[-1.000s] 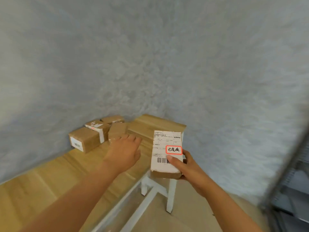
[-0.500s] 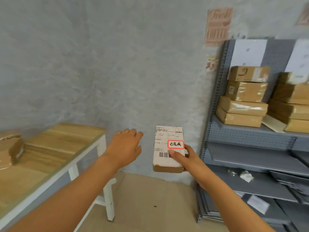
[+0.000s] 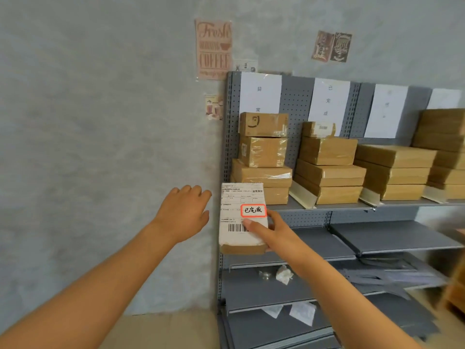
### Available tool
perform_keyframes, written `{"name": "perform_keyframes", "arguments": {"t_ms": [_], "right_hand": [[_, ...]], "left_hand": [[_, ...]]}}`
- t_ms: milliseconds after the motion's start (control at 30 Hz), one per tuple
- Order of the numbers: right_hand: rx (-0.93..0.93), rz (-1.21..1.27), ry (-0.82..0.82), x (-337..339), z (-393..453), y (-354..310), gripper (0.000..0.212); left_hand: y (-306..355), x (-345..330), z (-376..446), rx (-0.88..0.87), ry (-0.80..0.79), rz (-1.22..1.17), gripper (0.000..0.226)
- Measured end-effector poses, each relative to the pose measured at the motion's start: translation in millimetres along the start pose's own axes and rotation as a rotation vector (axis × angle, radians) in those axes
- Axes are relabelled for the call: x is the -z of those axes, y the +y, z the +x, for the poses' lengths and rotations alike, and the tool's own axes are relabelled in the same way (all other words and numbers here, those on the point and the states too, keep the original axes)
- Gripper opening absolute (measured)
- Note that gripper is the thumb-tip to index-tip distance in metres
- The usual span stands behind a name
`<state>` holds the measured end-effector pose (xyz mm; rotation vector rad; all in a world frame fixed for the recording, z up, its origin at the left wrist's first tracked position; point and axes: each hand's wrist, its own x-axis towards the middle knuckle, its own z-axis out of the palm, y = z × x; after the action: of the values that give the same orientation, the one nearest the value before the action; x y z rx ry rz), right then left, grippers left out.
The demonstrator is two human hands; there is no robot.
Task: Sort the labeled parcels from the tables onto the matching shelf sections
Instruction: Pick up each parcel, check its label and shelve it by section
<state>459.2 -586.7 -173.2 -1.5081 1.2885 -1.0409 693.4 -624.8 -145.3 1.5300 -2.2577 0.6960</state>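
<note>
My right hand [image 3: 270, 230] grips the parcel [image 3: 242, 217] in front of the shelf [image 3: 297, 212]. My left hand [image 3: 183, 212] is loose, holding nothing. I might put it under the wrong sign [image 3: 260, 93], because the signs look alike.

**Readable labels**

The parcel [image 3: 242, 217] carries a shipping label with a barcode and a red-framed sticker [image 3: 253, 210] reading "已完成". Paper sheets on the shelf back read "异常" [image 3: 260, 93] and "已完成" [image 3: 328, 100]. A wall poster [image 3: 214, 49] says "Fresh … COFFEE".
</note>
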Motion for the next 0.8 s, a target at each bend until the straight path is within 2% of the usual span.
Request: {"name": "perform_keyframes", "arguments": {"t_ms": [133,333,467,667,800], "right_hand": [[-0.021,0.013,0.104,76,31,15,0.064],[-0.035,0.035,0.21,182,75,39,0.07],[-0.007,0.017,0.206,251,106,61,0.077],[0.024,0.005,0.158,357,157,77,0.062],[0.047,0.011,0.134,418,196,84,0.075]], "left_hand": [[49,-16,82,-0.071,0.045,-0.05,0.033],[125,-38,183,-0.146,0.068,-0.057,0.04],[172,-55,236,-0.149,0.065,-0.006,0.043],[242,-80,312,-0.063,0.068,-0.016,0.037],[277,-92,362,-0.026,0.097,0.023,0.039]]}}
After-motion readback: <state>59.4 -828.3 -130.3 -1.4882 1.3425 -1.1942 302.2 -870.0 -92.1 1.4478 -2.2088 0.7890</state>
